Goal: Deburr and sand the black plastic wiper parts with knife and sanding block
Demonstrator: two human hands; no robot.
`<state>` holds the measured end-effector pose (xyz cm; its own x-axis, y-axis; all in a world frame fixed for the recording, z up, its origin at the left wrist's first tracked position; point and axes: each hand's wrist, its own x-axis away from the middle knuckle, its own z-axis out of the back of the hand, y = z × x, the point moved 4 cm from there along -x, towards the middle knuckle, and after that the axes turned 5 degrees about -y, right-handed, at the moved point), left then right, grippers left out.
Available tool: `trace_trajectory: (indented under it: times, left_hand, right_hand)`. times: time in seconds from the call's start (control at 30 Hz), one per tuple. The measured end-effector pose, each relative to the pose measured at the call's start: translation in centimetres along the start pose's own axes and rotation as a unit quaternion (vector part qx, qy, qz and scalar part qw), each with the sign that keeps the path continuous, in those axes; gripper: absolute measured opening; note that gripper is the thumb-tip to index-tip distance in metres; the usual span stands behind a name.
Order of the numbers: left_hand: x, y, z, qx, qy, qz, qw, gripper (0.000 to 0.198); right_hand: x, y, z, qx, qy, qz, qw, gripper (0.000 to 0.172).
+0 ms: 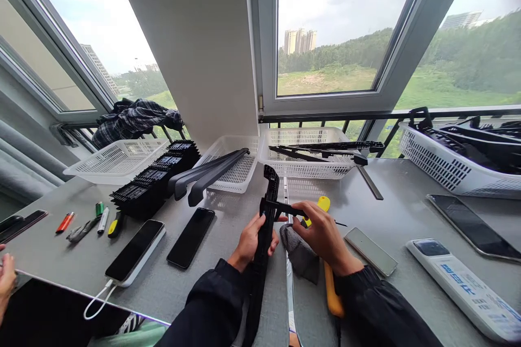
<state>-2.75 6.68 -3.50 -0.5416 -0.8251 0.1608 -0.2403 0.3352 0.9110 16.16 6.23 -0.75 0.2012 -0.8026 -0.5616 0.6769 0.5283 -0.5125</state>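
My left hand [253, 239] is wrapped round a long black plastic trim strip [264, 255], held lengthwise in front of me with its ribbed top end pointing away. My right hand [325, 233] pinches a short black bar [285, 207] that lies crosswise against the strip; its far end meets the strip just above my left thumb. Whether the two are joined I cannot tell. Beneath my right hand lie a grey cloth [302, 255] and a yellow-handled tool [323, 204], partly hidden by the fingers. An orange-handled tool [334, 293] rests beside my right sleeve.
White baskets [240, 181] line the back, some holding black strips [220, 171]. A black ribbed stack [154, 181] stands left. Phones [191, 238], a power bank [146, 255], markers [103, 220] and a white-blue device [459, 282] lie about. Another person's hand [7, 274] is at far left.
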Motion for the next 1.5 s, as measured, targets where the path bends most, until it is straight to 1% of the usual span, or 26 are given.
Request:
trace_trajectory:
  times: [0.13,0.3,0.43,0.57,0.8,1.2,1.5]
  left_hand:
    - [0.0,-0.27,-0.01,-0.004,-0.008,0.021,1.0,0.075]
    - [-0.22,-0.48,0.26,0.025,-0.014,0.016,0.999,0.075]
    - [-0.37,-0.57,0.29,0.053,-0.035,0.034,0.997,0.076]
    - [-0.44,-0.51,0.24,0.077,-0.043,0.042,0.995,0.076]
    - [-0.64,-0.7,0.35,0.084,-0.054,0.048,0.994,0.078]
    - [-0.64,-0.63,0.41,0.089,-0.037,0.055,0.994,0.08]
    - [-0.85,-0.77,0.71,0.085,-0.05,0.049,0.994,0.082]
  right_hand:
    - [0.07,0.22,0.11,0.014,0.0,0.001,1.0,0.02]
    - [0.13,0.32,-0.1,0.009,-0.001,-0.008,1.0,0.021]
    - [0.11,0.3,-0.02,0.001,0.002,-0.017,1.0,0.02]
    - [0.03,0.25,0.17,-0.005,0.003,-0.026,1.0,0.017]
    - [0.0,0.25,0.31,0.002,0.005,-0.025,1.0,0.016]
    - [0.14,0.28,0.15,-0.012,-0.002,-0.023,1.0,0.017]
    - [0.15,0.21,0.1,-0.011,-0.005,-0.02,1.0,0.016]
